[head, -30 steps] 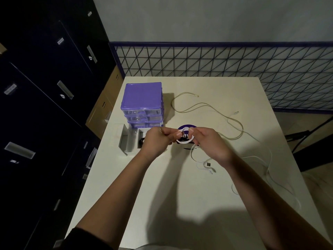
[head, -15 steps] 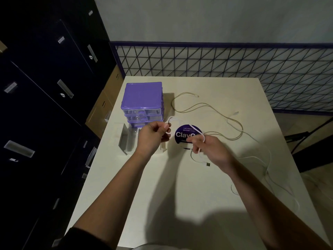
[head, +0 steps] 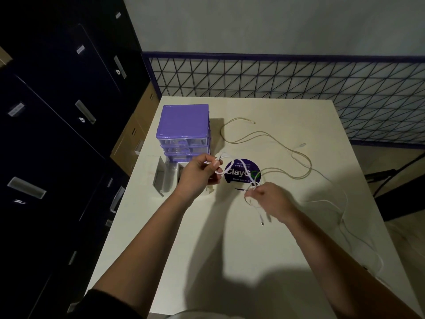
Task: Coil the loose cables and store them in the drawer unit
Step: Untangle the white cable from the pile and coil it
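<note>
A short white cable (head: 239, 168) stretches between my two hands above the white table (head: 230, 249). My left hand (head: 197, 174) pinches a small loop of it, just in front of the purple drawer unit (head: 184, 130). My right hand (head: 270, 200) pinches the cable further along, with its plug end (head: 262, 221) dangling below the fingers. A clear drawer (head: 164, 180) pulled out of the unit lies on the table left of my left hand. A long beige cable (head: 264, 137) and another thin white cable (head: 345, 215) lie loose on the table's right side.
A round purple sticker (head: 242, 173) marks the table's middle. Dark lockers (head: 57, 134) stand to the left, with a cardboard box (head: 135, 132) beside the table. A wire mesh fence (head: 299, 88) runs behind the far edge.
My hands, close together a second ago, have pulled apart. The left hand stayed near the drawer unit; the right moved right and toward me, drawing the white cable out between them.
</note>
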Action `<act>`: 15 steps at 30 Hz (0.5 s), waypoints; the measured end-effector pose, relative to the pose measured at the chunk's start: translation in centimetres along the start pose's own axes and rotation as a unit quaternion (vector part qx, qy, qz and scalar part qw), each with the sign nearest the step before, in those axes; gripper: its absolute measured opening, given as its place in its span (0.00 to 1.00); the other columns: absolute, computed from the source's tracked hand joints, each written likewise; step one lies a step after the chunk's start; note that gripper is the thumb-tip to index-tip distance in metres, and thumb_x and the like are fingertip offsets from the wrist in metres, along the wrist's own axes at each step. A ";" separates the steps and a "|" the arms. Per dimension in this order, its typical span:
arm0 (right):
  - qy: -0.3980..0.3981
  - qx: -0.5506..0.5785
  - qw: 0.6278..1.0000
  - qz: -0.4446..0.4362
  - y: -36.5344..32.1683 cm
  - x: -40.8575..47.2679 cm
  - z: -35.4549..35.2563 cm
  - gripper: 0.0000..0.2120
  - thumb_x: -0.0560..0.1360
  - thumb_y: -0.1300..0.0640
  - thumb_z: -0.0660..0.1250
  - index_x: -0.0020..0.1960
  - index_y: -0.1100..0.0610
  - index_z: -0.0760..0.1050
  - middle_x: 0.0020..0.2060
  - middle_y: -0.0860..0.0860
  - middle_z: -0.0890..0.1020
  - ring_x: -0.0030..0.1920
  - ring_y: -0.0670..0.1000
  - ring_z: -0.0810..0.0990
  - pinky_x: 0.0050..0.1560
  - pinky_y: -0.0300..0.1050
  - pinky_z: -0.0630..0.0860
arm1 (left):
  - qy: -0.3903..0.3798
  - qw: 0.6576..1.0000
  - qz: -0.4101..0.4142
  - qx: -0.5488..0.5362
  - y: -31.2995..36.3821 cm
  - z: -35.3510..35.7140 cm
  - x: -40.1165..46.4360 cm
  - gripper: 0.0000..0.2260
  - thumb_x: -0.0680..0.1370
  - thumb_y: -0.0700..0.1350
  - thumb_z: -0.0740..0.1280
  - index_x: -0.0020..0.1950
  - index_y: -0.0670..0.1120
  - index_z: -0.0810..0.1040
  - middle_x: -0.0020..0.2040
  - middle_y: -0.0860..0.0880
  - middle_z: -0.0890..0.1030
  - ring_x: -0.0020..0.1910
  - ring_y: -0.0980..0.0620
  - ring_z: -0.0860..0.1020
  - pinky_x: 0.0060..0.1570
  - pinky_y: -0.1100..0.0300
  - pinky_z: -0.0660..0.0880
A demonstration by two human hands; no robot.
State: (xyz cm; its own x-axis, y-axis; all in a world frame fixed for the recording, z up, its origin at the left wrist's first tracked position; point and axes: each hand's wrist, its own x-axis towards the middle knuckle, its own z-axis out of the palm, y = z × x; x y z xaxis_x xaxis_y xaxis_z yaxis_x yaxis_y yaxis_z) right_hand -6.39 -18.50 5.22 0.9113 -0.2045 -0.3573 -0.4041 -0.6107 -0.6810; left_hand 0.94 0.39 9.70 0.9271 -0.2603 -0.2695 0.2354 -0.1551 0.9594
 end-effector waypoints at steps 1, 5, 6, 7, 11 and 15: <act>0.011 0.086 0.996 0.028 -0.1 0.2 0.0 0.14 0.78 0.54 0.66 0.42 0.65 0.80 0.33 0.56 0.74 0.27 0.48 0.66 0.23 0.32 0.59 | -0.007 1.000 -0.002 -0.006 0.1 0.0 -0.1 0.08 0.81 0.39 0.63 0.43 0.44 0.77 0.38 0.47 0.79 0.32 0.53 0.76 0.36 0.62 0.78; 0.023 0.407 0.910 0.082 -0.8 0.5 -0.3 0.06 0.77 0.62 0.67 0.46 0.65 0.79 0.39 0.59 0.80 0.30 0.51 0.78 0.33 0.40 0.76 | -0.038 0.999 0.003 -0.001 0.4 0.2 -0.3 0.06 0.81 0.39 0.63 0.45 0.41 0.77 0.37 0.46 0.78 0.31 0.51 0.75 0.39 0.60 0.80; 0.022 0.454 0.888 0.072 -1.1 0.4 -0.5 0.05 0.76 0.65 0.67 0.49 0.66 0.78 0.40 0.59 0.81 0.33 0.53 0.81 0.37 0.41 0.80 | -0.046 0.999 0.006 0.004 0.4 0.2 -0.3 0.06 0.81 0.39 0.63 0.47 0.39 0.77 0.36 0.45 0.78 0.31 0.51 0.75 0.40 0.59 0.79; 0.024 0.489 0.870 0.060 -1.2 0.4 -0.5 0.05 0.76 0.67 0.66 0.51 0.67 0.78 0.40 0.59 0.82 0.35 0.53 0.82 0.41 0.42 0.81 | -0.052 0.999 0.008 0.009 0.3 0.3 -0.3 0.06 0.81 0.39 0.63 0.49 0.38 0.77 0.36 0.44 0.78 0.30 0.51 0.75 0.40 0.58 0.79; 0.047 0.578 0.813 0.040 -1.2 0.5 -0.8 0.04 0.76 0.67 0.65 0.50 0.65 0.78 0.40 0.57 0.84 0.41 0.54 0.84 0.47 0.44 0.82 | -0.068 0.998 0.008 0.010 0.1 0.7 -0.4 0.05 0.81 0.39 0.63 0.49 0.38 0.76 0.36 0.45 0.78 0.29 0.52 0.76 0.38 0.60 0.79; 0.051 0.656 0.752 0.025 -1.4 0.6 -1.0 0.06 0.78 0.69 0.60 0.50 0.67 0.76 0.41 0.59 0.85 0.43 0.56 0.85 0.45 0.45 0.82 | -0.086 0.996 0.002 0.003 0.1 1.1 -0.6 0.05 0.81 0.39 0.63 0.49 0.38 0.75 0.35 0.47 0.79 0.29 0.53 0.76 0.35 0.63 0.77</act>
State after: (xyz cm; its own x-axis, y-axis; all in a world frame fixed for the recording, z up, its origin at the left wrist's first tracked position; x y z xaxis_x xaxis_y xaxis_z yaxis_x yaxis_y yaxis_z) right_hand -5.18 -18.57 6.58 0.8664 -0.3014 -0.3981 -0.1066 0.6672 -0.7372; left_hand 0.10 -0.48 9.86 0.8643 -0.4202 -0.2764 0.2297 -0.1592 0.9602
